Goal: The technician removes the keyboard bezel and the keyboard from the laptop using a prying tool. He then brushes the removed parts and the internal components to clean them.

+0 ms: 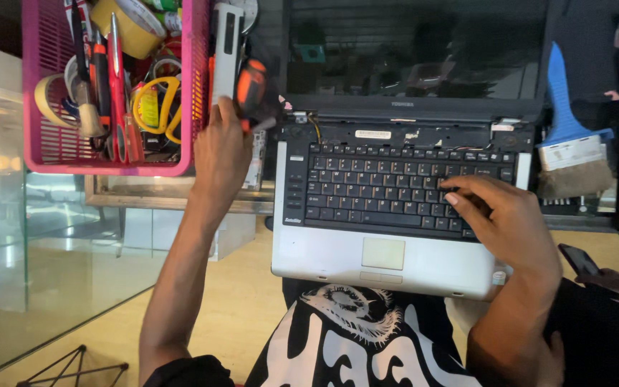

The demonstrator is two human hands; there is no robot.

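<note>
Now, my left hand (221, 154): gripping the orange-and-black screwdriver (251, 92) beside the pink basket (41, 107).
My right hand (499, 222): narrow, holding nothing, fingertips on the laptop (338, 258) keyboard (395, 190).

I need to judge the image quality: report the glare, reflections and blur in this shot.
Head view: the laptop screen is dark and mirrors the room; the glass panel at left glares; the orange-handled tool in the left hand is motion-blurred; the right hand and keyboard are sharp.
</note>
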